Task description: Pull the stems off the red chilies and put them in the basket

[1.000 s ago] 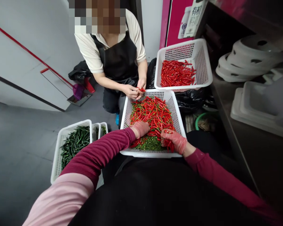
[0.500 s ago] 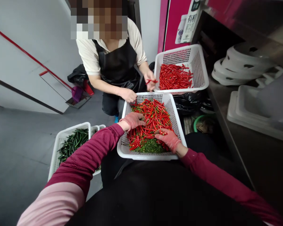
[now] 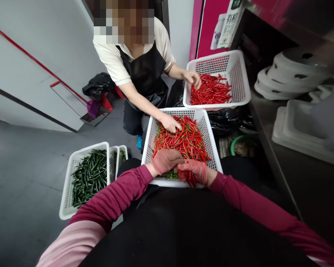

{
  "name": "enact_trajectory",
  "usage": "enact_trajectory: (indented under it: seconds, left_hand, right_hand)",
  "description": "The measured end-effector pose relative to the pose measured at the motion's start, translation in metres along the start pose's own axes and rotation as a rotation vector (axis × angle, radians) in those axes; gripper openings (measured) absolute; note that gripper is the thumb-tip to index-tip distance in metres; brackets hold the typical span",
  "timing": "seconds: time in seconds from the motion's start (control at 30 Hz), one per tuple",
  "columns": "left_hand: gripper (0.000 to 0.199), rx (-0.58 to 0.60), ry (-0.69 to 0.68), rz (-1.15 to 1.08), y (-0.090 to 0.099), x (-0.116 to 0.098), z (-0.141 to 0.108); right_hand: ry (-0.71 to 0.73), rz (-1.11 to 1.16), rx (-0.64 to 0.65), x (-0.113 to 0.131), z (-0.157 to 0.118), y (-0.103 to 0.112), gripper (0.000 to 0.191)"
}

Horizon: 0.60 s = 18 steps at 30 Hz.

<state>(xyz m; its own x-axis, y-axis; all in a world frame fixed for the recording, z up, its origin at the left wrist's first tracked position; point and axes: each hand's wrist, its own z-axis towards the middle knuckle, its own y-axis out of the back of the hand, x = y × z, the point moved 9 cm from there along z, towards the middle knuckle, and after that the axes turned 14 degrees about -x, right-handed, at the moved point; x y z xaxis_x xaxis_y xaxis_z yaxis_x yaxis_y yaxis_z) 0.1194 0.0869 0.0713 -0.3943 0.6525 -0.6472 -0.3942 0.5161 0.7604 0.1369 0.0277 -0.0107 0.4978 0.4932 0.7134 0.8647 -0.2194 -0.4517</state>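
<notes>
One co-worker [image 3: 146,70] in a black apron faces the wearer across a white basket [image 3: 206,128], the right hand down on the chillies in it and the left hand over a second white basket [image 3: 236,76] just beyond, where plain red chillies [image 3: 213,92] lie. A third white basket [image 3: 68,185], holding dark green chillies [image 3: 90,178], stands on the floor to the wearer's left.

In the near basket, a broad heap of red chillies [image 3: 193,142] with green stems lies directly ahead of the wearer's hands. The gloved left hand [image 3: 167,161] is over the near left part of that heap, and the gloved right hand [image 3: 193,171] is beside it, above the near rim. Their fingertips come together in front of the wearer. The right hand's grip is closed around a bunch of red chillies [image 3: 188,179], which hangs below the fingers. The left hand's fingers are bent in toward that bunch; whether its grip is closed on anything cannot be told, since the tips are hidden. Small loose green stems [image 3: 171,175] show beneath the two hands.
</notes>
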Motion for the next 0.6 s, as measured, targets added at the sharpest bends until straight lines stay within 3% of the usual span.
enact_trajectory:
  seconds: [0.07,0.13,0.2,0.37,0.5,0.6]
  left_hand:
    - [0.031,-0.036,-0.015,0.158,0.001,-0.004,0.003]
    - [0.036,-0.086,0.079,0.145,0.004,0.0,0.005]
    - [0.038,-0.101,0.207,-0.019,0.002,0.007,0.003]
    - [0.04,-0.023,0.469,-0.48,-0.02,0.022,-0.013]
    - [0.04,-0.045,0.432,-0.364,-0.024,0.019,-0.017]
    - [0.039,-0.079,0.4,-0.275,-0.023,0.016,-0.017]
  right_hand:
    - [0.086,-0.123,-0.107,0.006,0.002,0.007,0.021]
    - [0.215,-0.313,-0.249,0.022,0.002,0.017,0.014]
    - [0.305,-0.511,-0.335,0.035,0.0,0.023,0.011]
    - [0.46,-0.996,-0.318,0.048,-0.008,0.021,0.007]
    - [0.388,-1.314,-0.356,0.043,-0.012,0.026,0.012]
    - [0.305,-1.389,-0.305,0.04,-0.014,0.025,0.019]
